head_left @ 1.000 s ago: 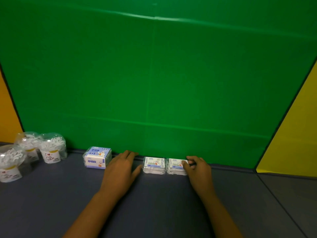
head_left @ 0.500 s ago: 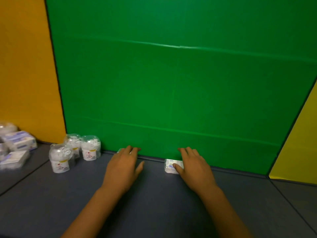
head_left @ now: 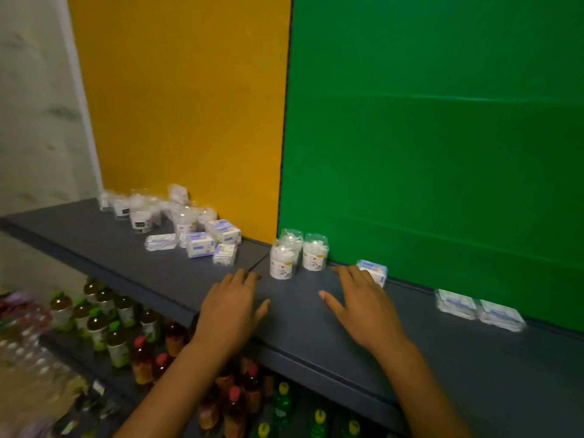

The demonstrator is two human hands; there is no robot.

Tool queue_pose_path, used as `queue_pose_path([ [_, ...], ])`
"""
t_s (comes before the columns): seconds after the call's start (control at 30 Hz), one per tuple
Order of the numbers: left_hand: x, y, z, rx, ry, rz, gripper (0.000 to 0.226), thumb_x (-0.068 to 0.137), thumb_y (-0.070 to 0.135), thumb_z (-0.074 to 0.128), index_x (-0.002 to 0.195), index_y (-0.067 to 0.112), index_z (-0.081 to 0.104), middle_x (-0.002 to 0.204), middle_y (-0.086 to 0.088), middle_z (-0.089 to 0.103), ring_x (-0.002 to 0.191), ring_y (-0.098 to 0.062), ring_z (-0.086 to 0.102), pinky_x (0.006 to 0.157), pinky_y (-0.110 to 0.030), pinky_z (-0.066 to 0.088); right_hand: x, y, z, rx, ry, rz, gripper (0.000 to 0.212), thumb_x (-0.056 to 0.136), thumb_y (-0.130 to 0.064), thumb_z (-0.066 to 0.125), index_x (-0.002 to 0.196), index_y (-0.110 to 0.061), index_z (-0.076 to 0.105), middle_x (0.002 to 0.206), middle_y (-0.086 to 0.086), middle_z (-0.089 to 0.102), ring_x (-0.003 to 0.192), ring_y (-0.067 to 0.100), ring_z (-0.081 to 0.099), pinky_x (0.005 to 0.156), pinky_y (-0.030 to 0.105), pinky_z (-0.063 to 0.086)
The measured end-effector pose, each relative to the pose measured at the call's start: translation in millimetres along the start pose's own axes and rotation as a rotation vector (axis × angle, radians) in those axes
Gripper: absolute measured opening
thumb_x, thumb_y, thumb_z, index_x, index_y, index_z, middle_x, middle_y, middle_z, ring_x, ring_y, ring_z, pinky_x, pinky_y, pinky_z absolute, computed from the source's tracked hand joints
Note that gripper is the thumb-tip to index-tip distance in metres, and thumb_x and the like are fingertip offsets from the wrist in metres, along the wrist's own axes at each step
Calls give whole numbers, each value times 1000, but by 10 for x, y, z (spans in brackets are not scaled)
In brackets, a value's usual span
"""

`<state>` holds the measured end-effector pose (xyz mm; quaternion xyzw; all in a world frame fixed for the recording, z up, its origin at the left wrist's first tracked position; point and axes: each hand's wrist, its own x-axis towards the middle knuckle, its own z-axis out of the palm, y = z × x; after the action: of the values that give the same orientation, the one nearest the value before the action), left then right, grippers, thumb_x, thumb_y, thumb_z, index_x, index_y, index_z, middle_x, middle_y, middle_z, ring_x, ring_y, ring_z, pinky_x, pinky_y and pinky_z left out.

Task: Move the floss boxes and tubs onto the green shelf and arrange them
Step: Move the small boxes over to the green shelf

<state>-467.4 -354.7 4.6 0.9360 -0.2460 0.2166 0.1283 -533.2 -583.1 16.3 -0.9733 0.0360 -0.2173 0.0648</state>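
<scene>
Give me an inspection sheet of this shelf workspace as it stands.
Surface: dark grey shelf, seam between yellow-backed and green-backed sections.
Job's things: three tubs, one blue floss box and two flat clear boxes stand before the green panel; a pile of boxes and tubs remains before the yellow panel.
Clutter: nothing seen.
Hands: left hand and right hand open, holding nothing, fingers extended over the shelf.
Cables: nothing seen.
Surroundings: bottled drinks on the shelf below; blurred pale wall at left.
</scene>
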Motion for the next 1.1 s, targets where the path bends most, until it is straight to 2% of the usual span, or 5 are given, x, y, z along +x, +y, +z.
queue_pose_path([
  [0.2,-344,-809,-359,66,10,-131,54,91,55,45,136,24,43,126,2,51,117,-19,50,91,-33,44,285,-839,170,86,-21,-134,57,97,-59,38,141,-23,37,136,0,47,124,21,44,96,36,43],
  [0.47,-290,-1517,-495,113,50,-252,54,91,56,46,135,25,45,127,3,52,114,-19,52,87,-33,47,960,-1465,440,147,-17,-266,56,99,-56,40,143,-23,37,139,-1,45,126,21,43,95,35,44],
  [0.6,-46,-1805,-413,125,39,-293,55,92,56,44,138,26,41,131,3,49,118,-18,50,91,-32,47,1350,-1594,708,189,1,-296,48,98,-53,43,136,-24,42,134,-1,48,122,21,44,92,37,45],
  [0.73,426,-2023,-349,139,34,-306,54,93,53,45,139,26,38,132,2,49,119,-19,50,93,-33,46,1808,-1583,960,252,4,-280,50,97,-54,45,138,-25,42,135,-3,49,125,18,44,94,32,42],
  [1.1,1198,-2291,264,-53,-10,-301,56,91,51,52,140,28,37,141,4,45,123,-17,49,95,-33,46,2607,-1512,1512,269,-19,-225,50,97,-52,48,138,-25,43,136,-4,49,122,17,47,90,30,43],
])
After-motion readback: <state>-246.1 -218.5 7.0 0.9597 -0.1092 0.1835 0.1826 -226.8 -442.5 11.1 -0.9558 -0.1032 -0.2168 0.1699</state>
